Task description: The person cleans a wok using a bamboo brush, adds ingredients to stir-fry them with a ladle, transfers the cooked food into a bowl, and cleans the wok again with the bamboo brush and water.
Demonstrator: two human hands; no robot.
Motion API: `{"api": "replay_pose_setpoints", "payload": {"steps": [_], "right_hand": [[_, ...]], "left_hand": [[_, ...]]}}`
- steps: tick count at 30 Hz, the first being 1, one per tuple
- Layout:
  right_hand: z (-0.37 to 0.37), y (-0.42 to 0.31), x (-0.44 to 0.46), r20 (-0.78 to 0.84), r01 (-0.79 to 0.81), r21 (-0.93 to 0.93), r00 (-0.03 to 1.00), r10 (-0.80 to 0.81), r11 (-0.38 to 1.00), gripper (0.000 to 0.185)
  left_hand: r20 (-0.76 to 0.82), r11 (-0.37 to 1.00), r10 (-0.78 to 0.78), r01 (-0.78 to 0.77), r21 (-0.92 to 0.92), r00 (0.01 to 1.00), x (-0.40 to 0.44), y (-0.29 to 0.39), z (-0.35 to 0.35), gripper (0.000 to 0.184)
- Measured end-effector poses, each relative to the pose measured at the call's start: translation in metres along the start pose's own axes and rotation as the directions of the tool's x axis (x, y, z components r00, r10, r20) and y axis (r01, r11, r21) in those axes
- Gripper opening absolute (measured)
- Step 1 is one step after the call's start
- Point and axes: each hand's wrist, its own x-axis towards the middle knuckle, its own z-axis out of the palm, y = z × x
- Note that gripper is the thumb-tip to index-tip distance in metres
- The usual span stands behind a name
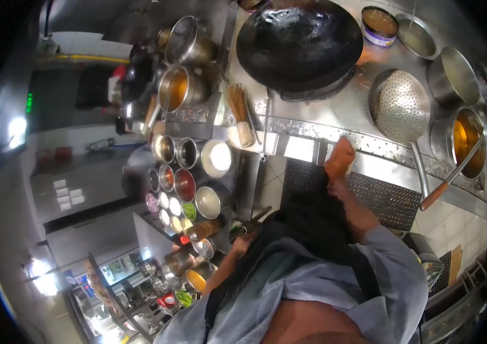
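Observation:
My right hand (341, 158) is at the front edge of the steel counter (306, 131), below the large black wok (299, 46). Its fingers look curled together; what they hold, if anything, is too small to name. Low on the left, my left hand (243, 245) is beside the dark apron (306, 229), close to a dark handle (260, 214). Its fingers are partly hidden, and contact with the handle is unclear. A perforated strainer (402, 105) rests on the counter right of the wok, its handle hanging over the edge. A bamboo brush (240, 114) lies left of the wok.
Ingredient containers, including a white bowl (216, 158) and a red-filled one (185, 184), line the left side. At right are a pot of orange liquid (467, 140), a ladle (455, 179), a steel pot (453, 77) and a tin (379, 26). A perforated mat (389, 200) covers the floor.

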Motion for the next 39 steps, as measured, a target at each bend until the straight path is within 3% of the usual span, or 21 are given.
{"api": "replay_pose_setpoints", "payload": {"steps": [1,3,5,7,8,10,13,19,34,37,39], "right_hand": [[-0.016,-0.007,0.014,-0.052,-0.001,0.259,0.999,0.015,0.966,0.029],[-0.028,-0.029,0.035,-0.058,0.044,0.573,0.998,-0.013,0.818,0.029],[-0.008,-0.051,0.047,-0.018,0.069,0.688,0.997,-0.078,0.722,0.030],[0.022,-0.063,0.050,-0.012,0.090,0.755,0.992,-0.125,0.649,0.031],[0.032,-0.065,0.049,-0.020,0.105,0.777,0.990,-0.141,0.620,0.031],[0.043,-0.065,0.048,-0.036,0.119,0.803,0.988,-0.151,0.584,0.032],[0.050,-0.066,0.046,-0.057,0.136,0.821,0.986,-0.157,0.555,0.033],[0.048,-0.068,0.045,-0.060,0.137,0.830,0.986,-0.157,0.541,0.035],[0.026,-0.065,0.048,-0.136,0.196,0.843,0.978,-0.155,0.500,0.042],[-0.032,-0.048,0.046,-0.233,0.259,0.775,0.965,-0.121,0.576,0.043],[-0.081,-0.024,0.042,-0.303,0.298,0.732,0.948,-0.100,0.613,0.044]], "left_hand": [[0.005,0.991,0.070,-0.070,0.110,0.998,-0.006,-0.003,-0.006,0.030],[0.049,0.996,-0.085,0.083,0.038,0.995,-0.012,0.018,-0.019,0.031],[0.051,0.992,0.017,-0.023,0.122,0.999,-0.013,0.024,-0.031,0.032],[0.079,0.856,0.379,-0.381,0.350,0.922,-0.004,0.018,-0.042,0.033],[0.046,0.962,0.199,-0.204,0.180,0.979,-0.004,0.034,-0.047,0.034],[0.077,0.967,-0.176,0.187,-0.173,0.981,-0.009,0.098,-0.060,0.035],[0.046,0.967,0.224,-0.228,0.118,0.974,0.007,0.074,-0.060,0.036],[0.075,0.978,0.098,-0.110,0.179,0.992,0.011,0.089,-0.060,0.037],[0.075,0.965,0.113,-0.127,0.231,0.991,0.017,0.089,-0.061,0.035],[-0.038,0.995,0.103,-0.104,-0.010,0.994,0.035,0.134,-0.070,0.030],[-0.110,0.975,0.185,-0.197,-0.103,0.977,0.061,0.155,-0.074,0.027]]}}
